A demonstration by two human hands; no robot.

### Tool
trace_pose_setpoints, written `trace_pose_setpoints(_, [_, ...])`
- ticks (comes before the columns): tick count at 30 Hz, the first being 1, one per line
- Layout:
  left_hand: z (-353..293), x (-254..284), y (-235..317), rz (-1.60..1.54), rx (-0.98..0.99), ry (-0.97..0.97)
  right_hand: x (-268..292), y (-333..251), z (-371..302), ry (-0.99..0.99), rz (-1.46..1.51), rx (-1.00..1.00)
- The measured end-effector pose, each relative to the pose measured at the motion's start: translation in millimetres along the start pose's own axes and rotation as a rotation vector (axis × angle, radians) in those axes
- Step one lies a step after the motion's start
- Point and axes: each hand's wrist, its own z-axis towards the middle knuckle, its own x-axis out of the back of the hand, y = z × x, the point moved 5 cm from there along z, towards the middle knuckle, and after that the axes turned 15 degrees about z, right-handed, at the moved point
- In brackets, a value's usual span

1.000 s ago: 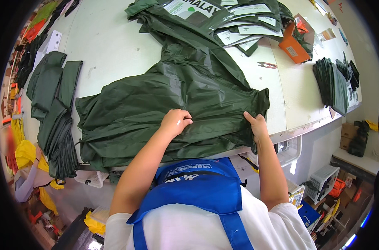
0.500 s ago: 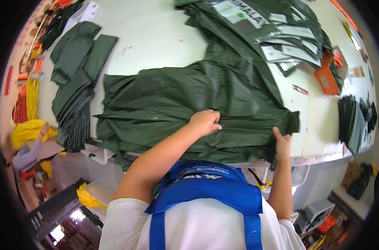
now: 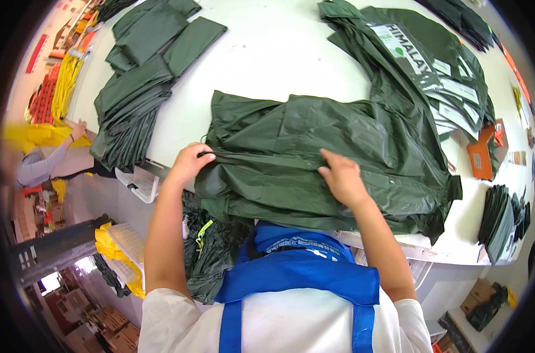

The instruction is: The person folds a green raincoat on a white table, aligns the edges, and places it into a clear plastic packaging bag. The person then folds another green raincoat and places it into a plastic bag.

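Note:
A dark green rain jacket point(image 3: 302, 126) lies spread and creased across the near part of the table, its placket running left to right. At the jacket's left edge, my left hand point(image 3: 191, 162) is closed, with thumb and finger pinching the fabric by the placket's end. My right hand point(image 3: 344, 179) rests on the middle of the jacket along the placket, thumb and forefinger apart. Its other fingers are partly hidden. One long part of the jacket point(image 3: 400, 70) stretches away toward the far side.
Folded green garments point(image 3: 135, 112) are piled on the left of the white table point(image 3: 273, 53). Clear-bagged garments point(image 3: 455, 88) lie at the far right, near an orange box point(image 3: 482, 156) and a folded stack point(image 3: 497, 223). Dark crumpled fabric point(image 3: 208, 253) hangs below the table edge. Another person's arm point(image 3: 50, 159) is at left.
My left hand has moved from mid-jacket to its left edge and pinches it. My right hand has left the right end for the middle. The view has shifted.

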Motion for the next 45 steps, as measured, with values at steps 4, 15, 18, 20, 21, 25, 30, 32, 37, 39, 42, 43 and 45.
trace_pose_setpoints(4, [-27.2, -16.2, -2.7, -0.196, 0.132, -0.154, -35.7, 12.2, 12.3, -0.177, 0.102, -0.211])
trace_pose_setpoints(15, [2.8, -23.3, -18.4, -0.260, 0.053, -0.031, -57.9, 32.4, 4.3, -0.197, 0.103, -0.412])
trace_pose_setpoints(18, [13.1, -20.7, -13.6, -0.504, 0.122, -0.129, -58.6, 36.1, 6.3, -0.254, 0.081, -0.435])
trace_pose_setpoints(20, [15.4, -27.8, -15.1, -0.682, 0.153, -0.205, -59.1, 36.1, 6.8, -0.263, 0.065, -0.448])
trace_pose_setpoints(21, [15.3, -29.4, -16.6, -0.671, 0.160, -0.210, -59.2, 36.0, 7.0, -0.267, 0.057, -0.456])
trace_pose_setpoints(25, [12.6, -27.0, -11.9, -0.526, 0.180, -0.222, -62.3, 35.3, 8.8, -0.295, -0.042, -0.505])
trace_pose_setpoints(30, [9.0, -22.4, -8.5, -0.445, 0.155, -0.165, -64.2, 37.6, 10.0, -0.306, -0.090, -0.534])
trace_pose_setpoints(32, [3.1, -17.6, -1.0, -0.467, 0.175, -0.178, -63.4, 37.5, 7.9, -0.293, -0.069, -0.537])
trace_pose_setpoints(37, [-5.2, -5.4, 15.3, -0.146, 0.017, -0.241, -59.4, 40.3, 9.3, -0.302, -0.044, -0.545])
trace_pose_setpoints(39, [-8.3, -6.5, 12.7, -0.155, -0.027, -0.222, -58.5, 38.0, 12.4, -0.323, -0.047, -0.572])
trace_pose_setpoints(42, [-4.5, -11.3, 8.4, -0.271, -0.071, -0.162, -59.0, 37.5, 13.7, -0.333, -0.055, -0.582])
trace_pose_setpoints(43, [-4.1, -11.6, 7.2, -0.257, -0.046, -0.175, -58.8, 37.8, 13.9, -0.332, -0.059, -0.580])
trace_pose_setpoints(45, [-3.8, -4.7, 19.0, -0.227, 0.007, -0.204, -58.4, 38.1, 14.5, -0.330, -0.053, -0.577])
